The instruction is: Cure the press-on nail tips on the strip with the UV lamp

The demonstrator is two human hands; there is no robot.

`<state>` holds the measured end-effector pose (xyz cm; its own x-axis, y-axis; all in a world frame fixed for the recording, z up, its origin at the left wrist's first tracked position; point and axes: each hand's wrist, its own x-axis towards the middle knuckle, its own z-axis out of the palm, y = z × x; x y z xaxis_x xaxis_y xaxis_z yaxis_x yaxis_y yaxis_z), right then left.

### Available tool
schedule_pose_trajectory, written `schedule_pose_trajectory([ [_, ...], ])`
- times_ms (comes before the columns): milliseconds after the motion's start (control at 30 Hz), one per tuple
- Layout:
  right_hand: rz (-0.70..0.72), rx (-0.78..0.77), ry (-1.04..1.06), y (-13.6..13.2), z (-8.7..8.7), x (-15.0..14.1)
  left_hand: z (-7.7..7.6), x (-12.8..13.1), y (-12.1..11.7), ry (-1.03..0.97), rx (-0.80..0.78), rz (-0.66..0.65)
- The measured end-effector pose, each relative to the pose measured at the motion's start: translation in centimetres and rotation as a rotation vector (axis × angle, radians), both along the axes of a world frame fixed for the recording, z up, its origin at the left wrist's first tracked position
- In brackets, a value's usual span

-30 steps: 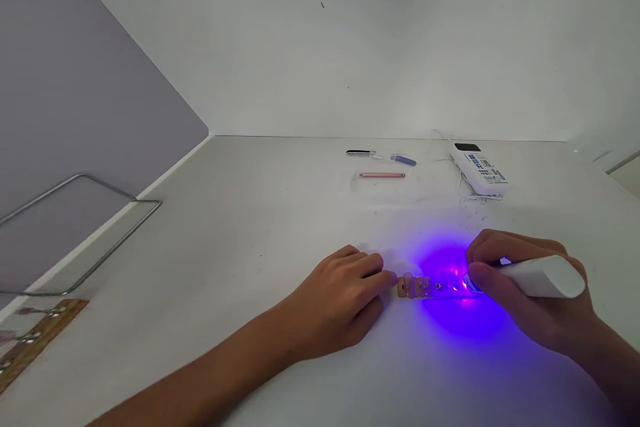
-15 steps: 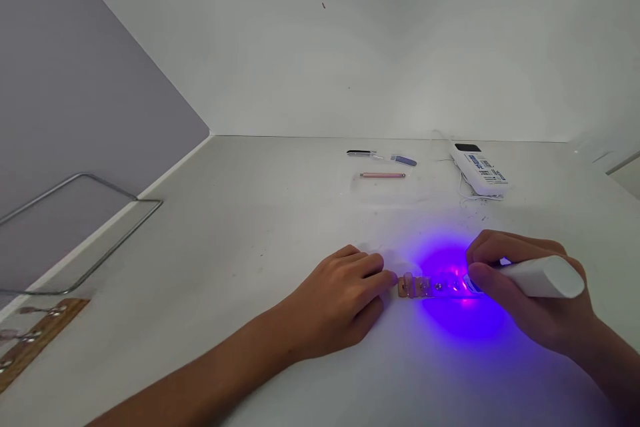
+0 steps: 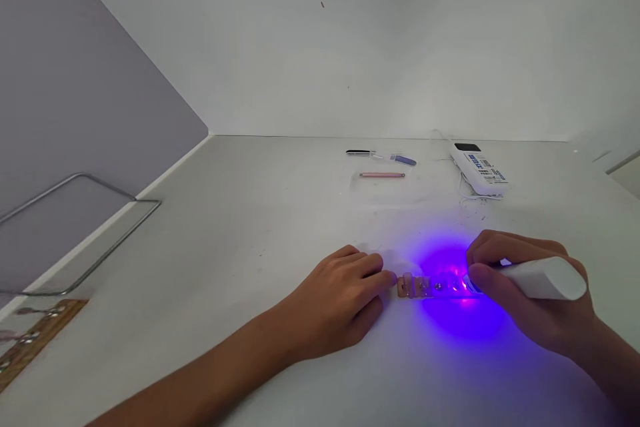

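Note:
A short brown strip [image 3: 420, 287] with several clear nail tips on it lies flat on the white table. My left hand [image 3: 340, 303] rests on the table with its fingers curled, and its fingertips pinch the strip's left end. My right hand [image 3: 530, 293] is wrapped round a white pen-shaped lamp [image 3: 537, 279] that points left. The lamp's tip throws a violet glow [image 3: 460, 297] over the right end of the strip and the table around it.
At the back lie a black-and-silver tool [image 3: 361, 153], a grey nail file [image 3: 403, 160], a pink stick [image 3: 383, 175] and a white device with a cord [image 3: 479, 167]. A bent wire frame [image 3: 100, 227] and another brown strip [image 3: 30, 340] sit at the left. A grey wall panel rises on the left.

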<state>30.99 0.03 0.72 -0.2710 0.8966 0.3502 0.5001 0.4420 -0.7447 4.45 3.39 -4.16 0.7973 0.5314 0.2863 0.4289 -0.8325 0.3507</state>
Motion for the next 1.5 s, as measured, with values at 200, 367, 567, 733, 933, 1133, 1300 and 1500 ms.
schedule_pose_trajectory([
  [200, 0.000, -0.015, 0.004, -0.04, -0.02, 0.05, -0.03, 0.00, 0.01, 0.011, 0.002, 0.001],
  [367, 0.000, -0.006, 0.005, -0.01, 0.13, -0.08, -0.05, -0.05, 0.02, 0.016, -0.003, 0.000],
  [567, 0.002, 0.001, 0.002, -0.10, 0.19, -0.18, -0.10, -0.02, 0.02, -0.001, 0.002, -0.003],
  [733, -0.005, -0.004, 0.012, -0.21, -0.04, -0.09, -0.10, -0.03, 0.00, -0.008, -0.004, -0.001],
  [933, 0.003, -0.029, 0.004, -0.15, -0.05, 0.04, 0.05, 0.00, 0.03, -0.010, 0.001, -0.006],
  [1133, -0.004, -0.007, 0.004, -0.12, 0.04, -0.17, -0.02, -0.04, 0.03, -0.021, -0.006, -0.004],
  [1300, -0.006, 0.001, 0.010, -0.08, -0.01, -0.18, -0.11, -0.05, -0.01, -0.011, -0.014, 0.000],
  [1500, 0.001, 0.000, 0.005, -0.03, 0.13, -0.19, -0.03, -0.03, 0.01, -0.012, -0.010, 0.002],
])
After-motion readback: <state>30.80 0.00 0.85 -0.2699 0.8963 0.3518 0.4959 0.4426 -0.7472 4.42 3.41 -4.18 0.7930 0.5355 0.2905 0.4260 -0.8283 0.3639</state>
